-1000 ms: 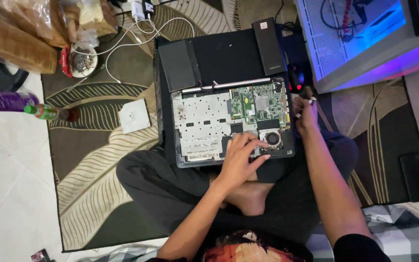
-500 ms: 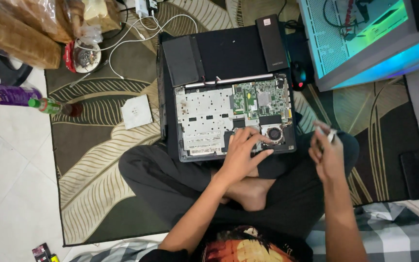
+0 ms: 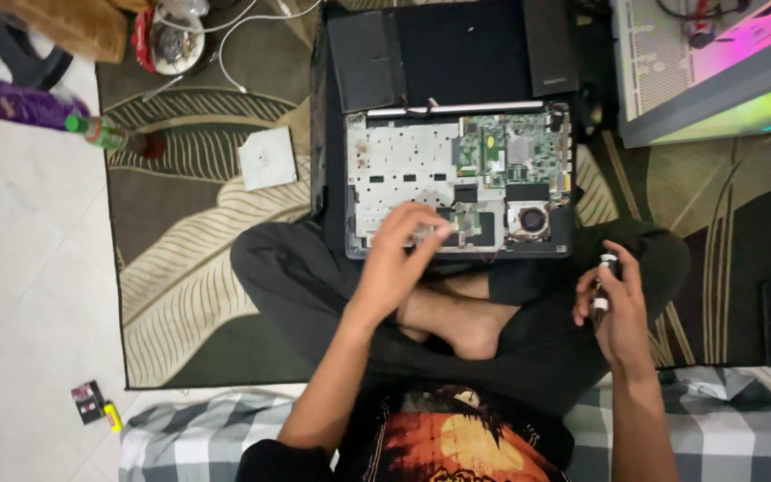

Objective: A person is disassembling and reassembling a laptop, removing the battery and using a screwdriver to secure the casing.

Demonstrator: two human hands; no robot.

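An opened laptop base (image 3: 403, 170) lies on my crossed legs, with its green circuit board (image 3: 510, 152) and round fan (image 3: 533, 219) exposed. My left hand (image 3: 399, 259) rests on the laptop's front edge, fingertips pinched at a small part near the board's lower middle. My right hand (image 3: 617, 308) hovers over my right knee, apart from the laptop, closed around a small black and white screwdriver (image 3: 601, 286).
Black laptop covers (image 3: 457, 54) lie behind the base. A white square pad (image 3: 267, 158) and a bottle (image 3: 104, 134) sit on the leaf-patterned rug (image 3: 189, 268) at left. A lit computer case (image 3: 716, 62) stands at upper right. A round tin (image 3: 169, 40) and cables lie behind.
My right hand pulled back from the laptop's right edge down to my right knee, holding the screwdriver. My left hand shifted left along the front edge.
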